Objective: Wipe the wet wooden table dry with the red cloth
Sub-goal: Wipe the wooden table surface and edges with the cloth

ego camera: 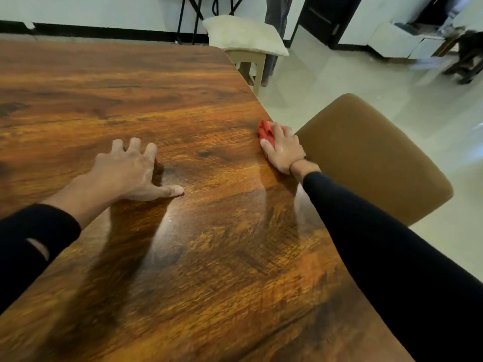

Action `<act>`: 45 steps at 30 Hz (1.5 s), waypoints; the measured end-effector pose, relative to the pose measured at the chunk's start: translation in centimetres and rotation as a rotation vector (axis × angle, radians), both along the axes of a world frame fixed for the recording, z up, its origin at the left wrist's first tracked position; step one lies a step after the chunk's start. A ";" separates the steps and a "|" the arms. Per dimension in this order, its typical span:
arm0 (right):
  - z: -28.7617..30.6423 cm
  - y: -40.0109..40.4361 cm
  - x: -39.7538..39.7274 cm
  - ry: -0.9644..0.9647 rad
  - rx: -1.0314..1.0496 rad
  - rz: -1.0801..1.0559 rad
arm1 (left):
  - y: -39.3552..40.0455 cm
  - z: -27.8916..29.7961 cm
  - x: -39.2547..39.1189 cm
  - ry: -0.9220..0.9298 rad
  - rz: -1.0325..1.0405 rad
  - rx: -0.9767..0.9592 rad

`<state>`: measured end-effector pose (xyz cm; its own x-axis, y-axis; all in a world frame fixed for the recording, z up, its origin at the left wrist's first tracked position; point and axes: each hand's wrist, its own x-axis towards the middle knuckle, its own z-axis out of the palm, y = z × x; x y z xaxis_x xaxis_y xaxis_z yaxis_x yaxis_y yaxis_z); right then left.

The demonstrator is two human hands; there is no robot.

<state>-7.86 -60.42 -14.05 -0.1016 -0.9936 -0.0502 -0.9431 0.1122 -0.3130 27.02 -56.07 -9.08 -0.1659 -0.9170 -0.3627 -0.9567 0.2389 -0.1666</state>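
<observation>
**Head view: cloth at right edge of tabletop, left hand braced**

Nearest the camera: two black sleeves, one entering from the near left (31, 246), one from the near right (392, 257), both reaching forward over the wooden tabletop (130, 100). The near-left sleeve has a small slit showing a pale patch.

Left hand (133, 171): palm down on the tabletop, left of centre. Fingers spread and only slightly bent, thumb stretched out to the right with its tip on the wood. Grip holds nothing; the hand rests open on the surface.

Right hand (283, 147): at the right edge of the tabletop, further away than the left hand. It lies on top of the red cloth (265, 131), fingers bent down over it, thumb on the left side. Grip is closed around the cloth and presses it against the wood. Cloth is bunched; only its far-left part shows past the fingers, the rest is hidden under the hand.

Tabletop: dark, strongly figured grain. A pale sheen runs across the surface between the two hands and towards the camera. Near part of the wood is blurred.

Surroundings: a brown padded chair (371, 158) just right of the tabletop edge, beside the right wrist. A stool with a white fluffy cushion (243, 32) past the far right corner. Pale floor (339, 82) to the right. Far background blurred
</observation>
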 end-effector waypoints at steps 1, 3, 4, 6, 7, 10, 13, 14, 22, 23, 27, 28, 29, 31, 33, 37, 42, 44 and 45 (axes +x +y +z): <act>-0.1 -0.9 0.4 -0.018 0.002 -0.038 | 0.0 0.1 0.0 -0.003 0.009 0.004; -0.3 -1.1 0.5 0.002 -0.005 -0.063 | 0.0 0.2 -0.1 -0.002 0.023 0.018; -0.4 -0.3 0.4 0.022 -0.003 -0.043 | 0.0 0.1 -0.1 0.005 0.022 0.017; -0.2 2.9 -0.4 0.035 -0.001 0.014 | 0.1 -0.1 0.1 0.026 0.018 0.007; -0.1 4.9 -0.9 0.031 0.006 0.030 | 0.1 -0.1 0.1 0.032 0.022 0.003; 0.2 11.9 -2.5 0.022 0.040 0.021 | 0.3 -0.2 0.2 0.043 0.030 -0.004; 0.2 16.5 -3.2 0.042 0.069 0.001 | 0.3 -0.3 0.4 0.060 0.023 -0.007; 0.2 17.0 -3.3 0.049 0.084 -0.008 | 0.3 -0.3 0.4 0.070 0.019 -0.011; 0.3 8.9 0.0 0.046 0.035 -0.108 | 0.0 -1.2 1.0 0.106 0.001 -0.052; 0.4 7.7 0.8 0.050 0.030 -0.129 | 0.0 -1.2 1.1 0.116 -0.002 -0.057; 0.5 7.1 3.6 0.056 0.039 -0.065 | 0.3 -1.2 1.3 0.136 -0.001 -0.059; 0.3 8.3 4.4 0.055 0.035 0.017 | 0.4 -1.2 1.4 0.147 -0.001 -0.066; 0.1 10.0 5.2 0.048 0.033 0.117 | 0.6 -1.4 1.5 0.158 -0.003 -0.079; -0.3 14.1 5.6 0.023 0.048 0.317 | 0.8 -1.6 1.8 0.173 -0.011 -0.118; -0.1 16.9 4.1 0.012 0.065 0.455 | 1.1 -1.7 2.1 0.191 -0.024 -0.141; 1.3 15.3 1.3 0.087 0.045 0.354 | 1.3 -2.0 2.4 0.213 -0.038 -0.145; 1.0 5.4 7.6 0.119 0.005 0.092 | 0.9 -2.5 2.3 0.228 -0.032 -0.192; 0.8 2.7 12.2 0.086 -0.014 0.097 | 1.0 -2.5 2.4 0.223 -0.026 -0.198; 0.7 2.0 14.5 0.076 -0.021 0.127 | 1.0 -2.5 2.3 0.222 -0.028 -0.200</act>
